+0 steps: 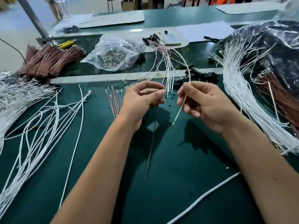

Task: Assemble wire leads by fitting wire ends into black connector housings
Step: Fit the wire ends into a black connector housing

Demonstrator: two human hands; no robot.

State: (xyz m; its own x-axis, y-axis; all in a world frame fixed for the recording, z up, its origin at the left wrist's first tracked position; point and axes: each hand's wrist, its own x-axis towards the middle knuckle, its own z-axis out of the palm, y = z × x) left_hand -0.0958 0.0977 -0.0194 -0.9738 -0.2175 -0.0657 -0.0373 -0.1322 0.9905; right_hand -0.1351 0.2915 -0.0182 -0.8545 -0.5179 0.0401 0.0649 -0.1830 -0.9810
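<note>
Two hands hover over the green worktop (178, 175), the left hand (142, 101) pinching one brown wire (152, 135) that hangs down, the right hand (203, 102) gripping one white wire (179, 110), black connector housings (202, 76) heaped just beyond

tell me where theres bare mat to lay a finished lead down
The barest patch of the green mat lies between the forearms, crossed only by the brown wire hanging from the left hand. Another lies beyond the right arm, above the thick white cord. Crowded: loose white wires at left, the white wire bundle at right, black housings ahead.
</note>
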